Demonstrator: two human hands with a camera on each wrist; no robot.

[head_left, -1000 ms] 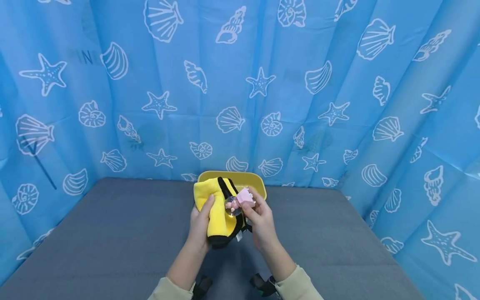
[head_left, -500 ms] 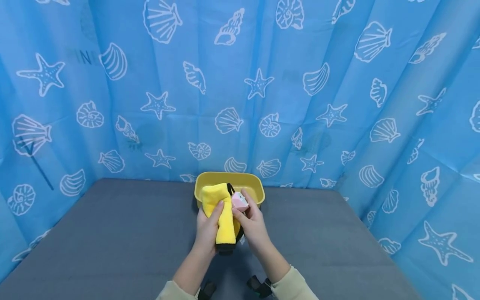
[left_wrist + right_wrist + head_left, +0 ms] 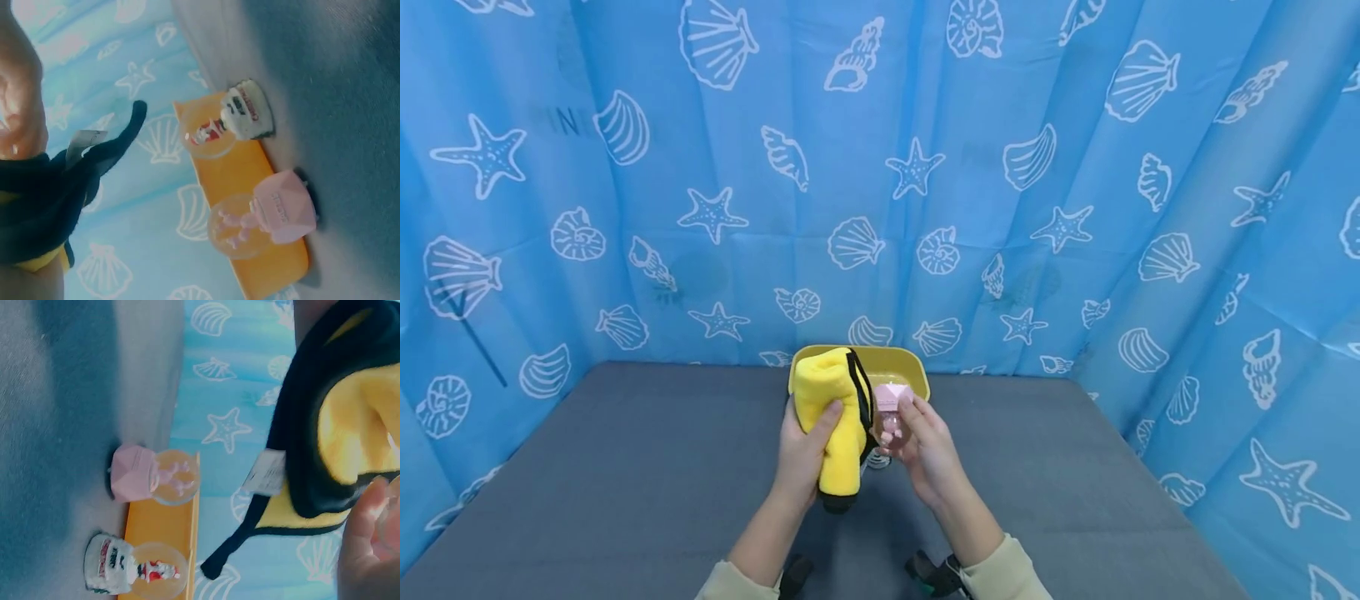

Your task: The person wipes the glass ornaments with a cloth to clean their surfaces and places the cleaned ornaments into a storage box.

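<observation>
In the head view my left hand [image 3: 801, 454] grips a plush yellow cloth [image 3: 831, 425] with black edging, bunched up; a white tag [image 3: 267, 472] shows on it. To its right, my right hand [image 3: 928, 446] holds a small snow globe [image 3: 891, 400] by its pink base, the clear ball with a pink figure below the base. On the table beyond stand another pink-based snow globe [image 3: 284, 209] and a white-based snow globe [image 3: 250, 109] with a Santa-like figure, seen in both wrist views. The cloth hides most of these two in the head view.
A yellow tray [image 3: 891, 360] stands at the table's back edge, behind the two standing globes. The grey table [image 3: 1037, 467] runs up to a blue curtain [image 3: 880, 167] printed with white shells and starfish.
The held snow globe went from in front of the cloth to against its right edge, then out to the right, turning base uppermost in the head view. My left hand keeps its grip.
</observation>
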